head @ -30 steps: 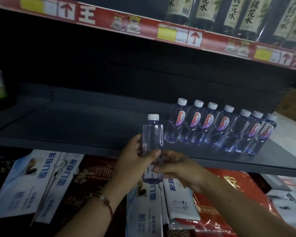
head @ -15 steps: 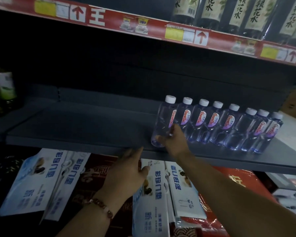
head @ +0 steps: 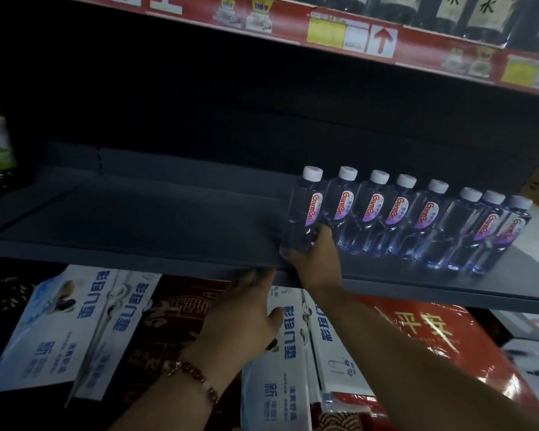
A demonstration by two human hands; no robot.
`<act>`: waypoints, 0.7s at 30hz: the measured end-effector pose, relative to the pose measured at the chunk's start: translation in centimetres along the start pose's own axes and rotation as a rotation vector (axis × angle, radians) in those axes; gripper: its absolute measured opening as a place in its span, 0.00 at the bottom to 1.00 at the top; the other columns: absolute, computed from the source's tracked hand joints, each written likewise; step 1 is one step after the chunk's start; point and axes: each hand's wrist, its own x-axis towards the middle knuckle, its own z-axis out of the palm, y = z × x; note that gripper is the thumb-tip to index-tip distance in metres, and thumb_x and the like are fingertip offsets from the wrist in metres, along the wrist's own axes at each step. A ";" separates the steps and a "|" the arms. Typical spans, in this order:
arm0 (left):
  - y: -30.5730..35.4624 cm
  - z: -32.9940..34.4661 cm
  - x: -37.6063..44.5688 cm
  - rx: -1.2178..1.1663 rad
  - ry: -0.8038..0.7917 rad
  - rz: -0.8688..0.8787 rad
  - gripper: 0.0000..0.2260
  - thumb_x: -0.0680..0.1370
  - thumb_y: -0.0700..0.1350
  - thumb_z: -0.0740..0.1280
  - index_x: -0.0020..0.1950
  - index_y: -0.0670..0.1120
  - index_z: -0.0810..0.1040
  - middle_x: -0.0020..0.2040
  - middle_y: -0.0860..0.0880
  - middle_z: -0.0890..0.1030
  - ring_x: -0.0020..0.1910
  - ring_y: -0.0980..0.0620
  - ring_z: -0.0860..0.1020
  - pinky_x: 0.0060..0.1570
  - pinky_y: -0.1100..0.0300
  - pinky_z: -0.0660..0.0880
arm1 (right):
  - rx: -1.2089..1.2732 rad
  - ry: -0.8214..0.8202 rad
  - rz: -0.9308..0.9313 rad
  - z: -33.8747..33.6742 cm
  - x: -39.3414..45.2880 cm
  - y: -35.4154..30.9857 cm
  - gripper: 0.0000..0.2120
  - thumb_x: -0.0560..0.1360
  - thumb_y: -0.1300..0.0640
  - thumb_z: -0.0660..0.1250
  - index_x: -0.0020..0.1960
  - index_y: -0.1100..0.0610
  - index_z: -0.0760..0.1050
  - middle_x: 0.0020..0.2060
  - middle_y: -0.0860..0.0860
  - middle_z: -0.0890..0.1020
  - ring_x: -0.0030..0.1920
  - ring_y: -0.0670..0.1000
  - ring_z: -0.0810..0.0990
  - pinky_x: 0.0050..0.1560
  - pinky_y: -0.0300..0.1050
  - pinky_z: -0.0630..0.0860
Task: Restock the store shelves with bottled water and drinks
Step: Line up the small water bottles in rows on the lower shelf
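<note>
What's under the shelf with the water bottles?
Under the shelf: white-and-blue bags and a red box. The arms and left hand cover some.

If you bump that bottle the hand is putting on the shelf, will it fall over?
Probably fairly easily: the bottle is tall and narrow and looks tilted as the right hand holds its base. It looks full, so it is likely weighty for its size. A fall could knock the touching row beside it like dominoes.

"Ganten" on water bottle (head: pixel 304 213) labels
</note>
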 end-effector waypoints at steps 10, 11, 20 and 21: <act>0.1 1.2 -0.2 -0.023 -0.034 0.008 0.30 0.81 0.57 0.62 0.80 0.58 0.53 0.79 0.57 0.57 0.74 0.54 0.63 0.70 0.57 0.66 | -0.143 0.202 0.120 1.9 1.7 0.0 0.26 0.71 0.56 0.77 0.62 0.56 0.66 0.64 0.55 0.75 0.63 0.59 0.77 0.63 0.57 0.76; 0.1 1.4 -0.2 -0.028 -0.040 0.013 0.30 0.81 0.57 0.62 0.79 0.58 0.54 0.78 0.57 0.58 0.73 0.54 0.64 0.69 0.57 0.68 | -0.159 0.209 0.124 1.9 1.8 -0.1 0.27 0.71 0.55 0.77 0.63 0.57 0.66 0.64 0.56 0.74 0.63 0.60 0.77 0.63 0.57 0.76; 1.7 3.7 -1.3 0.126 -0.125 0.080 0.30 0.81 0.57 0.61 0.81 0.56 0.53 0.80 0.52 0.55 0.75 0.50 0.63 0.71 0.54 0.65 | -0.179 -0.052 -0.104 -2.7 -1.9 0.4 0.23 0.77 0.48 0.69 0.68 0.53 0.67 0.62 0.50 0.74 0.61 0.50 0.74 0.63 0.48 0.72; 2.2 4.0 -1.6 0.151 -0.152 0.087 0.31 0.81 0.57 0.61 0.81 0.56 0.53 0.81 0.52 0.55 0.76 0.49 0.62 0.71 0.53 0.65 | -0.269 -0.115 -0.166 -4.3 -3.3 1.0 0.24 0.78 0.48 0.68 0.70 0.53 0.67 0.62 0.48 0.72 0.62 0.48 0.72 0.63 0.45 0.70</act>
